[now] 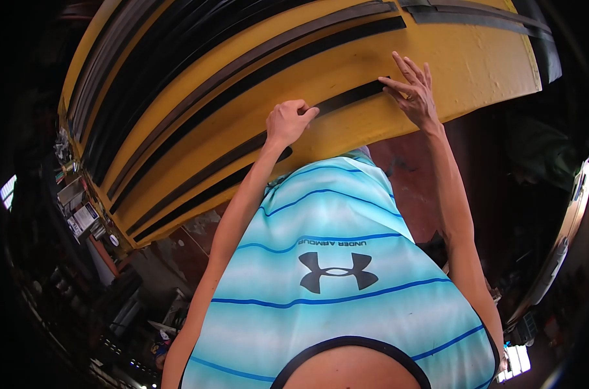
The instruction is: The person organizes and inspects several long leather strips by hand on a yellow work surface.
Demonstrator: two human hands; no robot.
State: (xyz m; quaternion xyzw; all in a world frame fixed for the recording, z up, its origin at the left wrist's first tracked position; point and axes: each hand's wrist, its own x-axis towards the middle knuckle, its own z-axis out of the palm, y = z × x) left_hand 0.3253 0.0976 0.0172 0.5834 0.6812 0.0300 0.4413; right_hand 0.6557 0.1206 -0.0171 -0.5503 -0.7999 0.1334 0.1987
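A dark strip [349, 96] lies across the yellow table near its front edge. My left hand [289, 121] is closed at the strip's left part, thumb and fingers pressed together on it. At the strip's right end is my right hand [412, 94], its fingers spread and the thumb or a fingertip touching the end. Left of my left hand, another dark strip [210, 170] runs toward the table's left side. A shorter black strip [226, 184] with a rounded end lies nearer the front edge.
The yellow table [463, 65] bears several long dark strips [262, 74] farther back. More grey strips [473, 16] lie at the back right. Small boxes and papers [84, 219] stand beyond the left edge. A reddish floor [414, 175] shows below the front edge.
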